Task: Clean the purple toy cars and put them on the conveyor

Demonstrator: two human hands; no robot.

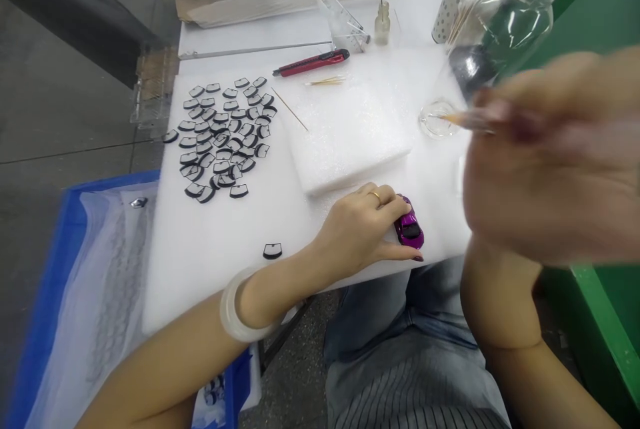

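Observation:
My left hand rests near the front edge of the white foam-covered table, its fingers and thumb around a small purple toy car with dark windows. Large and blurred, my right hand is raised close to the camera. It grips a thin, brush-like tool with a tapered yellowish tip. In the picture that tip overlaps a small clear glass dish; whether they touch I cannot tell. Left of my left hand lies a single small curved clear piece with a black edge.
Many similar pieces are spread at the left. A foam block, toothpicks and a red utility knife lie in the middle. Behind stand a small bottle and a large clear bottle. A blue crate is left.

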